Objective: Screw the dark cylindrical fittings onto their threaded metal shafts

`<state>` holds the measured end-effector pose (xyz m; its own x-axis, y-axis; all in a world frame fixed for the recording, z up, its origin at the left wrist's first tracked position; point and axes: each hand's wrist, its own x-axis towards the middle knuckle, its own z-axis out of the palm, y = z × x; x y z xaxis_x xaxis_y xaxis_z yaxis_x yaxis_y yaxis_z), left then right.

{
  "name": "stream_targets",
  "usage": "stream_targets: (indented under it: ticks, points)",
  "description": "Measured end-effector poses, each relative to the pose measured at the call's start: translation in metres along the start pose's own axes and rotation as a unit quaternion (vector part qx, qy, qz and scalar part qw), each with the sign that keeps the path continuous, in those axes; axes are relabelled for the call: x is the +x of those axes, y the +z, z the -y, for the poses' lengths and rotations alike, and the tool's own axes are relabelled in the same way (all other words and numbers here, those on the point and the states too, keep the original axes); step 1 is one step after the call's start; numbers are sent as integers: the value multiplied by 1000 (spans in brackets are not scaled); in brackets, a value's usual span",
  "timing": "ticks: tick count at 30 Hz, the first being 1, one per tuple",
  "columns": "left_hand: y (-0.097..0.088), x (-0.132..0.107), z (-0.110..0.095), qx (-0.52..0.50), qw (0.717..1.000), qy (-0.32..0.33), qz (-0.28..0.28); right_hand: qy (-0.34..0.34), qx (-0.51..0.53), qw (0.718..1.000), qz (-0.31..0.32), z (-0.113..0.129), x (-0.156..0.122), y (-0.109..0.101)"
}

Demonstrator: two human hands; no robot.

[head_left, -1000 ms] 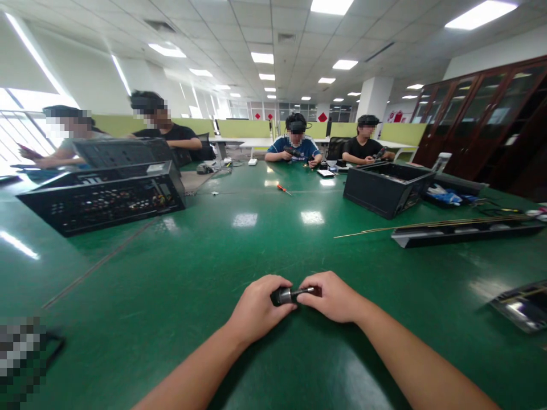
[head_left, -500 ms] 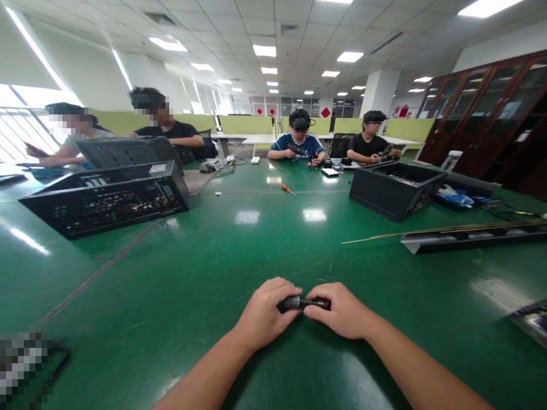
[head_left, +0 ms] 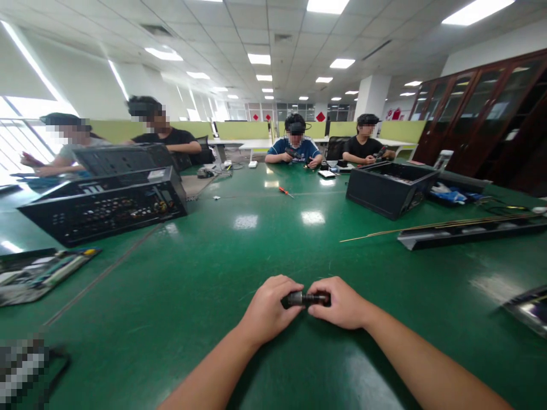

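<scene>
"Where is the dark cylinder (head_left: 296,299) sitting?"

"It's lying roughly level between the 2 hands, over the near part of the green counter (head_left: 196,267). Whether it's touching down, I'm not managing to tell."

"And how is each grip standing?"

"The left hand (head_left: 271,307) is clamping the left end, and the right hand (head_left: 339,302) is closing around the other."

"How would you be working it?"

"I'd be holding both ends in 1 line, bracing with the left, making small, even right-hand movements, and avoiding tilting or squeezing hard."
</scene>
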<state>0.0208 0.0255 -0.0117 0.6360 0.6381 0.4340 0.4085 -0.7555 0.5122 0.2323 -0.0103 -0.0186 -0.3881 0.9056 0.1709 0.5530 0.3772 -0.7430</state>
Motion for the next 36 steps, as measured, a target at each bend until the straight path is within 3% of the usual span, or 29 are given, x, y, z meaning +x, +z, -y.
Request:
stream_targets:
  ticks: [10,36]
  points:
    - [2,-2,4,-22,1000,-4,6,-18,30,999,24,1,-1,-2]
    - [7,-6,-6,-13,999,-47,-9,-50,-8,999,2,1,-5,-1]
